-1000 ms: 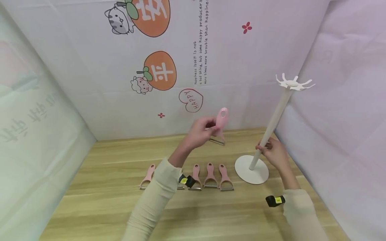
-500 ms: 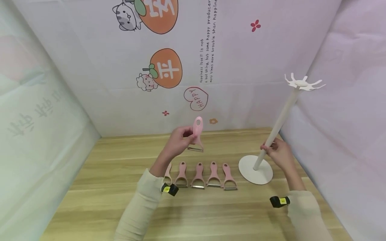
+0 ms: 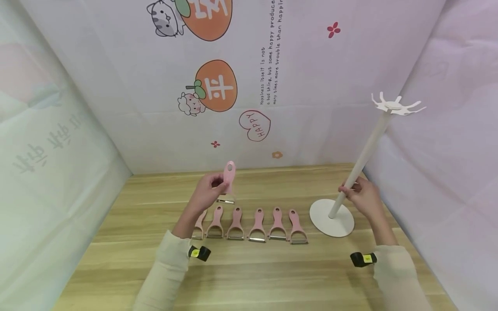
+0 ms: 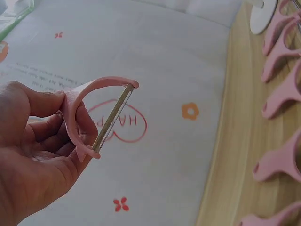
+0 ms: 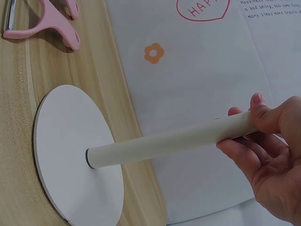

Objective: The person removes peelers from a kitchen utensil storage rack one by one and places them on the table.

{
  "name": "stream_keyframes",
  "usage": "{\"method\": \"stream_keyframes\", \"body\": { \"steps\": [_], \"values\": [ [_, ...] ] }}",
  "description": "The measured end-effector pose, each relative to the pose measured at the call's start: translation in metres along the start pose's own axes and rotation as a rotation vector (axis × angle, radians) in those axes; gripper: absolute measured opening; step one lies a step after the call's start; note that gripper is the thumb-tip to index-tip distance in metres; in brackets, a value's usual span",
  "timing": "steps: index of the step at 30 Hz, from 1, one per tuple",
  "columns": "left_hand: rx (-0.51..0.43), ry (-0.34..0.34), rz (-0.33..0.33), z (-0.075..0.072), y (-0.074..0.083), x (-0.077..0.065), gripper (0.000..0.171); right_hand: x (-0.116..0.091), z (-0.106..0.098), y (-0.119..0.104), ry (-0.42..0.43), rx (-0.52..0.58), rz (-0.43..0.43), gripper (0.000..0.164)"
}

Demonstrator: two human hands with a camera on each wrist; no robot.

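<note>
My left hand (image 3: 206, 190) pinches a pink Y-shaped peeler (image 3: 229, 173) by its handle, hole end up and blade down. In the left wrist view the peeler's forked head (image 4: 101, 84) and metal blade (image 4: 113, 117) point away from the palm. A row of several pink peelers lies below it on the table, among them a middle peeler (image 3: 258, 224) and the right-end peeler (image 3: 297, 226). My right hand (image 3: 363, 196) grips the pole of a white stand (image 3: 365, 155). The stand has a round base (image 5: 70, 155) on the table and a crown of bare hooks (image 3: 394, 106) on top.
The wood-grain table (image 3: 249, 276) meets a printed cloth backdrop (image 3: 303, 129) along its far edge. Cloth walls (image 3: 66, 142) close in the left and right sides; the stand is near the right one.
My left hand has moved left and slightly down with the peeler, away from the stand. The right hand keeps its grip on the pole. The head view has shifted slightly.
</note>
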State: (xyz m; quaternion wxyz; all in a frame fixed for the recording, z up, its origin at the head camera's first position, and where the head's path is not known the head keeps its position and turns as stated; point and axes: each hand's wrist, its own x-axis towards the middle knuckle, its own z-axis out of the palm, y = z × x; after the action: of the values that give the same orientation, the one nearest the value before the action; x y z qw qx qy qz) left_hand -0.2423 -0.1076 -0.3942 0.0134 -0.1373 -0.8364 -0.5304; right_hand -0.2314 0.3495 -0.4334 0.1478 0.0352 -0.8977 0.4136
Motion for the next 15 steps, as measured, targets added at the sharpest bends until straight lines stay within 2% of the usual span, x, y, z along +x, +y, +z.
{"method": "stream_keyframes", "body": {
  "steps": [3, 9, 15],
  "values": [
    [0.010, 0.005, -0.036, -0.008, -0.012, -0.005, 0.017, 0.000, 0.000, 0.002, -0.005, 0.004, 0.000, 0.025],
    [0.019, 0.032, -0.059, -0.022, -0.032, -0.012, 0.018, 0.001, 0.000, 0.003, -0.018, 0.044, 0.034, 0.029],
    [-0.004, 0.040, -0.141, -0.036, -0.056, -0.025, 0.020, 0.002, 0.001, 0.003, -0.027, 0.054, 0.031, 0.030]
  ]
}}
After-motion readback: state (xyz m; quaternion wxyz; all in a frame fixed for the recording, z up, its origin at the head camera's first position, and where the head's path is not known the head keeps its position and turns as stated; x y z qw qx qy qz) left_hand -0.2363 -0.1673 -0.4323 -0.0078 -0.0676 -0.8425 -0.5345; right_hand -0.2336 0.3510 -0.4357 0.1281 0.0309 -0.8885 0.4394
